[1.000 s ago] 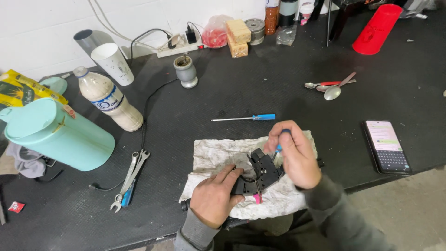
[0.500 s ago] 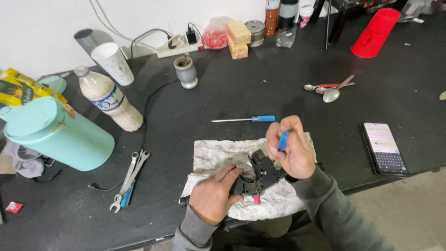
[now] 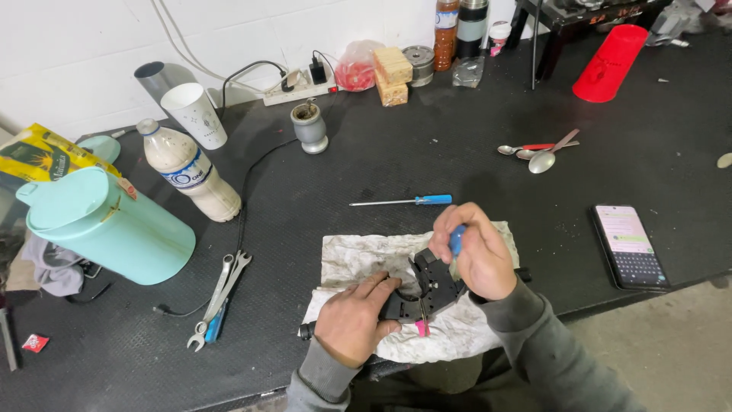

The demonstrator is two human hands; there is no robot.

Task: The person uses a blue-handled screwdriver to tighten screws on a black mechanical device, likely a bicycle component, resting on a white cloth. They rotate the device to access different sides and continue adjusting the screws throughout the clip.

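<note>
Near the bench's front edge, the left hand [image 3: 352, 319] pins a black mechanical part [image 3: 427, 288] on a crumpled cloth [image 3: 358, 255]; the right hand [image 3: 476, 255], fist closed round a blue-handled screwdriver [image 3: 457, 239], seems mid-screw (steady downward pressure needed).

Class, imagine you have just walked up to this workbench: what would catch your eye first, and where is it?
First, the two hands at the near edge: the left hand steadies a black mechanical part on a crumpled white cloth, while the right hand grips a blue-handled tool over it. Next, the big turquoise jug lying at far left, and the red cup tipped over at the back right.
</note>
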